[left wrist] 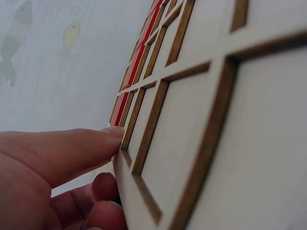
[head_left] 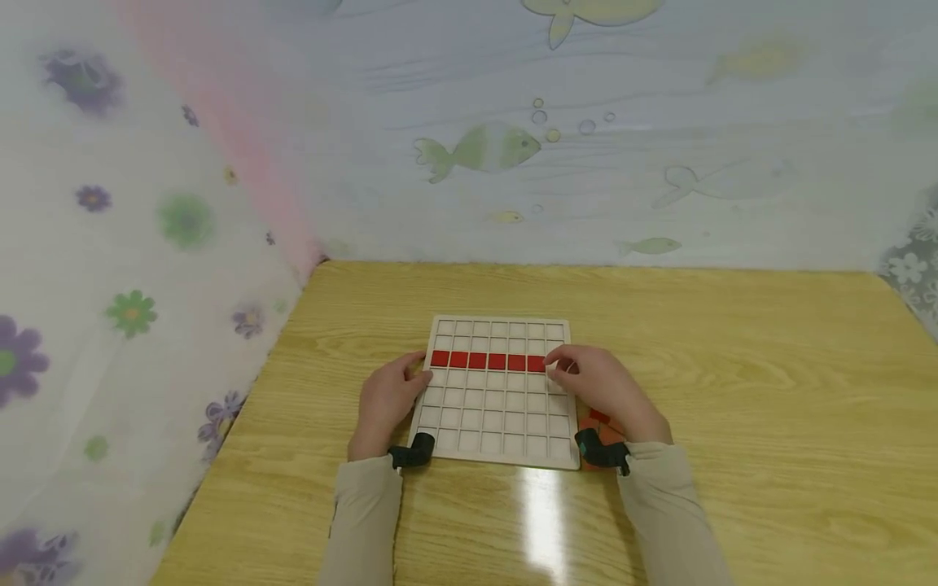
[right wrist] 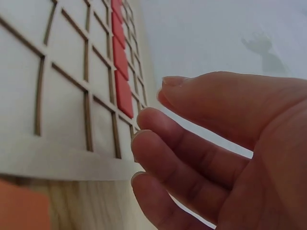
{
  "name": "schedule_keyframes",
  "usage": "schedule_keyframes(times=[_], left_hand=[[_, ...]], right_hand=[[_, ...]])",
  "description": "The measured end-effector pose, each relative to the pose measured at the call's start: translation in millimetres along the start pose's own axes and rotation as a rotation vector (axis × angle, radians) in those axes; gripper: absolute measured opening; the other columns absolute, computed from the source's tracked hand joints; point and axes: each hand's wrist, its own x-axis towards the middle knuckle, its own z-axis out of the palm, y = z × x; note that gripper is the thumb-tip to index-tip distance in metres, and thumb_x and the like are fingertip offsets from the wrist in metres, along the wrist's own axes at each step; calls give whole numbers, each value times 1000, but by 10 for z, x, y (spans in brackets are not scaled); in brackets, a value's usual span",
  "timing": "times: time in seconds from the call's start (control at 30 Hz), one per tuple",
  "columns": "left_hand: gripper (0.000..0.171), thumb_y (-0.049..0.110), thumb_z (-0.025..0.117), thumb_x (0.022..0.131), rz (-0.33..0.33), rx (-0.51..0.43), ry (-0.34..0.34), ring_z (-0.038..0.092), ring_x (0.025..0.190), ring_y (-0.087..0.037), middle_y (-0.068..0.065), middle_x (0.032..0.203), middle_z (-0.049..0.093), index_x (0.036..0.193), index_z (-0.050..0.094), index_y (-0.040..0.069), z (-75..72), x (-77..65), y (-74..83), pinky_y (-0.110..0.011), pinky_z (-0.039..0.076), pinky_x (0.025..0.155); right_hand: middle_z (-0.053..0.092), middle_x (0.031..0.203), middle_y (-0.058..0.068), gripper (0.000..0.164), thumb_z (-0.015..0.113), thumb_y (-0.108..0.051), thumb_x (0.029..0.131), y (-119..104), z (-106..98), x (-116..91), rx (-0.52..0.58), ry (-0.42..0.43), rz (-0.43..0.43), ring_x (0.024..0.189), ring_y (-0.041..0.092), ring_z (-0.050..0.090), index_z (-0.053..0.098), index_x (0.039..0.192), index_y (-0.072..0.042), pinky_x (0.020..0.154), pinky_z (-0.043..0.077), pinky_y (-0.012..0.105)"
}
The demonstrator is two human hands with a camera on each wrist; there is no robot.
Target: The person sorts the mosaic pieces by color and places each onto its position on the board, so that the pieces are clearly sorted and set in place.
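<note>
A pale wooden grid board (head_left: 494,419) lies on the table with a row of red square tiles (head_left: 477,360) set across its third row from the far edge. My left hand (head_left: 384,400) holds the board's left edge, thumb on the rim beside the first red tile and fingers curled at the side. My right hand (head_left: 597,381) is over the board's right edge, fingertips by the right end of the red row. In the right wrist view its fingers (right wrist: 163,148) are loosely bent, and no tile shows among them.
Orange and red tiles (head_left: 611,435) lie right of the board, partly hidden under the right wrist. Each wrist wears a black camera mount (head_left: 414,452). The wooden table (head_left: 769,391) meets a fish-patterned wall covering (head_left: 586,203) behind and a flowered one at left.
</note>
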Motion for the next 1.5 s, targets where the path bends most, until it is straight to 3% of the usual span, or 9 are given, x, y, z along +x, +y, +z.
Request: schedule_keyframes(times=[0.73, 1.2, 1.5], left_hand=[[40, 33, 59, 85, -16, 14, -10, 42, 54, -14, 3, 68, 50, 122, 57, 19, 2, 0, -21, -28, 31, 49], [39, 33, 59, 85, -2, 19, -11, 42, 52, -13, 3, 66, 50, 122, 57, 20, 2, 4, -5, -28, 31, 48], [39, 32, 59, 85, 5, 24, -10, 42, 52, -14, 3, 66, 50, 122, 57, 18, -12, 1, 15, -28, 31, 48]], right_hand=[[56, 79, -8, 21, 60, -23, 85, 216, -62, -327, -119, 21, -38, 69, 7, 50, 63, 104, -13, 65, 42, 30], [57, 88, -7, 28, 68, -23, 79, 412, -156, -445, -117, -21, -82, 81, 12, 53, 63, 105, -13, 73, 43, 34], [53, 86, -7, 29, 73, -26, 72, 448, -157, -475, -233, -32, -111, 79, 14, 45, 65, 99, -16, 68, 37, 31]])
